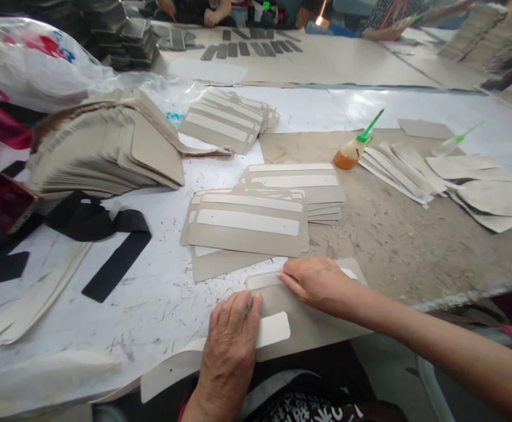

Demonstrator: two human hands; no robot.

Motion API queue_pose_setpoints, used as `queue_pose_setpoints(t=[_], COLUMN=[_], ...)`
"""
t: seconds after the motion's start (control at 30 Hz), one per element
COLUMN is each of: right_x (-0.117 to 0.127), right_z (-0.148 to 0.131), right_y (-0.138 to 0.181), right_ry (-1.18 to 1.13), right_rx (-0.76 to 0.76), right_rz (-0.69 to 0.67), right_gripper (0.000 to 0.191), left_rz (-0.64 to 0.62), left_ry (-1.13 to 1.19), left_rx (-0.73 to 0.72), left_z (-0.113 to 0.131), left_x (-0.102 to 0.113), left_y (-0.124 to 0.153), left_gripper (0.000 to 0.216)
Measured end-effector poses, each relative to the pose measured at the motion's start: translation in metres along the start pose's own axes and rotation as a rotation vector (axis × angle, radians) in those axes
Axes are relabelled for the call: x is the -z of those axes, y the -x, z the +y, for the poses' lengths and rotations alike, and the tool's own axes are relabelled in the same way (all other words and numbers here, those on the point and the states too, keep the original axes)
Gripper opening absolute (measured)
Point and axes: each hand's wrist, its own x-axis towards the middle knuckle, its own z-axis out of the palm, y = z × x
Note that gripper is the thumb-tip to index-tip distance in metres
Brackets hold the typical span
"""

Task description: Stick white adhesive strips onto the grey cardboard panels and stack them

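Observation:
A grey card piece (317, 328) lies at the near table edge with a white strip (273, 329) on it. My left hand (232, 340) lies flat on the strip, fingers stretched out and pressing down. My right hand (320, 284) rests on the card's upper part, fingers flat and pointing left over a second white strip (262, 280). Just beyond lies a pile of finished grey cards with white strips (247, 225), and another such pile (300, 181) behind it.
A tall fanned stack of grey cards (106, 146) stands at the left, black strips (115, 258) beside it. An orange glue bottle with green nozzle (352, 149) lies mid-right near loose card pieces (480, 181). Plastic bags (31, 58) sit far left. Other people work at the far end.

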Motion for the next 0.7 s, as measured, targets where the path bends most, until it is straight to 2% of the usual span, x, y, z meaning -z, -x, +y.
queue_pose_setpoints(t=[0.4,0.7], right_x=[0.0027,0.0002], right_z=[-0.0018,0.0001], right_y=[0.0030,-0.0003], right_ry=[0.019,0.005], right_rx=[0.004,0.022], right_rz=[-0.002,0.018], right_gripper=[0.031,0.031], left_rz=[0.073,0.019], left_ry=[0.089,0.075], left_rx=[0.016,0.010], left_z=[-0.0018,-0.0010], left_x=[-0.0095,-0.0037], left_y=[0.0011,0.0000], left_gripper=[0.037,0.039])
